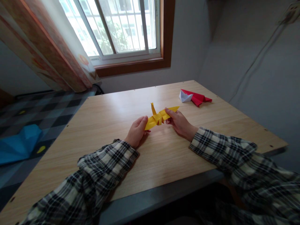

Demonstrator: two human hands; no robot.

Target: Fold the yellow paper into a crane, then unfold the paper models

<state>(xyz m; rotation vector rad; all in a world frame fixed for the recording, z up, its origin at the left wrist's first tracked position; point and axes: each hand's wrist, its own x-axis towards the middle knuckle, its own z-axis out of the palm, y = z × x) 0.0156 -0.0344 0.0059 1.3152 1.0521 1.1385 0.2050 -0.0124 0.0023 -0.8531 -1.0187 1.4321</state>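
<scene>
A folded yellow paper figure (pixel 159 117) with two spread wings and an upright point is held just above the wooden table (pixel 112 112). My left hand (pixel 136 131) pinches its left wing tip. My right hand (pixel 179 122) grips the right wing near the body. Both forearms wear plaid sleeves and rest on the tabletop.
A red folded paper piece (pixel 198 98) and a small white folded paper piece (pixel 184 97) lie at the table's far right. A window (pixel 117 28) with a curtain (pixel 56 53) is behind. A blue shape (pixel 20 143) lies on the checkered floor at left.
</scene>
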